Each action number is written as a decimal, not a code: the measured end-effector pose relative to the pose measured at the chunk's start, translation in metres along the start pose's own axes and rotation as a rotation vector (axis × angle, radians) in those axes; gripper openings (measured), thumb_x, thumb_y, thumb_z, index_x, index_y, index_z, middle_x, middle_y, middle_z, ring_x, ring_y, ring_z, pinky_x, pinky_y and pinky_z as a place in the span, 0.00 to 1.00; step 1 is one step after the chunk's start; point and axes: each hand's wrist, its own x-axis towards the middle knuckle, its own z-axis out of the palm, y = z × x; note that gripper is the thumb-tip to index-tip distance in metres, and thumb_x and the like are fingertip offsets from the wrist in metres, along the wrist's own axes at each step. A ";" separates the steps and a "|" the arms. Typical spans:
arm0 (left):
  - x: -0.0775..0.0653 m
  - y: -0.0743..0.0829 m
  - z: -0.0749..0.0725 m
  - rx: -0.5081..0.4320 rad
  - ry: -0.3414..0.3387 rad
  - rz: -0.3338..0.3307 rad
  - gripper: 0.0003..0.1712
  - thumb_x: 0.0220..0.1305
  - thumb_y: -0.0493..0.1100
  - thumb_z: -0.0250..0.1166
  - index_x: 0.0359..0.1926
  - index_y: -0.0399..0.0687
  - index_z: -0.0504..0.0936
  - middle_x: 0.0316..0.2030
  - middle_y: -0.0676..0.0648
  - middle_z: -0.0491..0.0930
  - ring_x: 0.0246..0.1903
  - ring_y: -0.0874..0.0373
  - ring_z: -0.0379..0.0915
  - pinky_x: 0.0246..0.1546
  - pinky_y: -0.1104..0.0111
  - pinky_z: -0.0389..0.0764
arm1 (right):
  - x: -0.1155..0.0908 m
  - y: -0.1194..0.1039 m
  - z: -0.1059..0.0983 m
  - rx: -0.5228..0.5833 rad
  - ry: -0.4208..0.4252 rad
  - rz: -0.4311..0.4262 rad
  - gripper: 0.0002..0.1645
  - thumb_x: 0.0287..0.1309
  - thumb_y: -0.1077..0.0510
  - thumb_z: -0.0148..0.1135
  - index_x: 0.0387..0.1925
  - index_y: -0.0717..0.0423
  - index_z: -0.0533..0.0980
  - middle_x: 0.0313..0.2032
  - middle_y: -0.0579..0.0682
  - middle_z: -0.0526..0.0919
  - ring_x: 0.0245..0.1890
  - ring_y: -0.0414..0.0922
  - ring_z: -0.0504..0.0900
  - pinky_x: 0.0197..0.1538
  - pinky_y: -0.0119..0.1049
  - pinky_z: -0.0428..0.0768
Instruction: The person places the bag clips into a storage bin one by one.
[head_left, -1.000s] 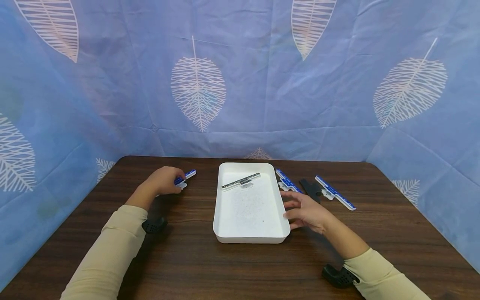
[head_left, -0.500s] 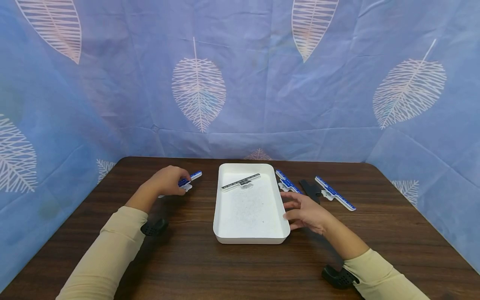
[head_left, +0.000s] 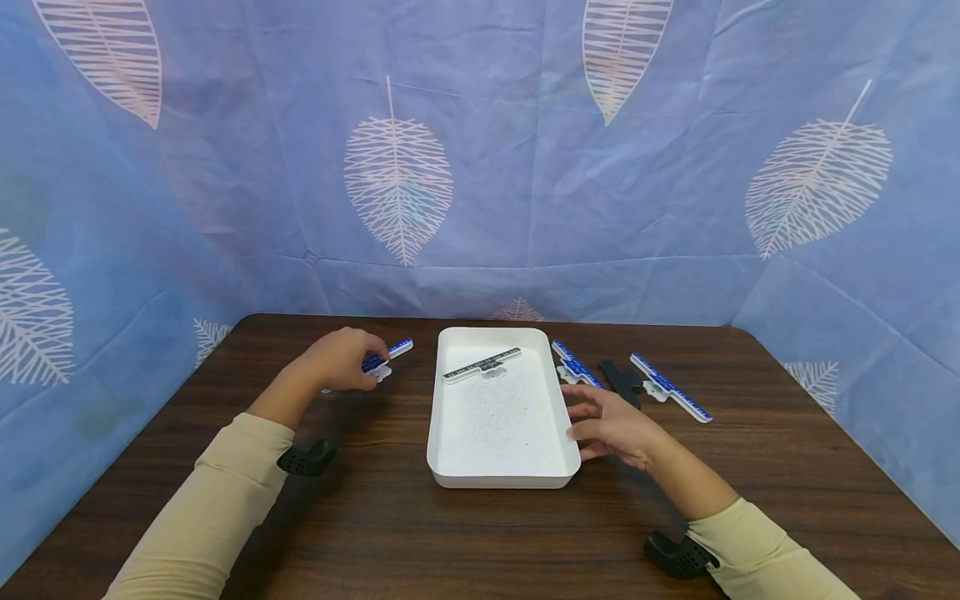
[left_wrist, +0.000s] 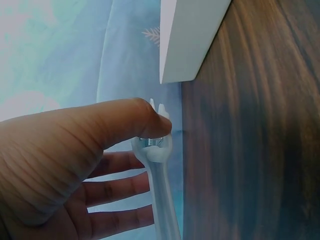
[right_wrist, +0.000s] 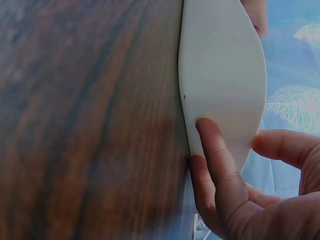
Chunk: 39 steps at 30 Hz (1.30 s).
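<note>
My left hand [head_left: 339, 360] pinches a long blue-and-white plastic clip [head_left: 401, 347] left of the white tray [head_left: 504, 481]. In the left wrist view the thumb presses on the clip's [left_wrist: 164, 195] sprung part, and the other fingers lie behind it. Much of the clip is hidden by the hand in the head view. My right hand [head_left: 615, 425] rests against the tray's right side with relaxed fingers. The right wrist view has fingertips on the tray's outer wall [right_wrist: 220, 65] and another fingertip at its rim. Inside the tray lies a black-and-white clip with a piano-key pattern [head_left: 482, 365].
Right of the tray lie a blue-and-white clip [head_left: 576, 364], a black clip [head_left: 619, 382] and another blue-and-white clip [head_left: 671, 387]. They rest on the dark wooden table [head_left: 420, 542]. A blue leaf-patterned cloth [head_left: 495, 208] hangs behind and along both sides.
My left hand has moved a little to the right with the blue-and-white clip, nearer the tray. The right hand and the tray have stayed in place.
</note>
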 end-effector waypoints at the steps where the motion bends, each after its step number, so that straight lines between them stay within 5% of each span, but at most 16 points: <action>1: 0.000 0.001 -0.001 0.001 0.002 0.006 0.19 0.41 0.44 0.70 0.40 0.49 0.81 0.32 0.50 0.78 0.27 0.59 0.71 0.31 0.62 0.77 | 0.000 0.000 0.000 0.002 -0.001 0.000 0.45 0.46 0.71 0.59 0.64 0.59 0.49 0.54 0.69 0.63 0.42 0.58 0.77 0.37 0.52 0.76; 39: 0.009 0.059 -0.020 0.035 -0.039 0.183 0.19 0.42 0.45 0.67 0.41 0.50 0.81 0.33 0.55 0.78 0.27 0.62 0.70 0.30 0.67 0.75 | 0.001 0.002 -0.001 -0.008 0.002 -0.014 0.44 0.47 0.71 0.58 0.64 0.59 0.49 0.55 0.69 0.63 0.42 0.58 0.77 0.37 0.52 0.77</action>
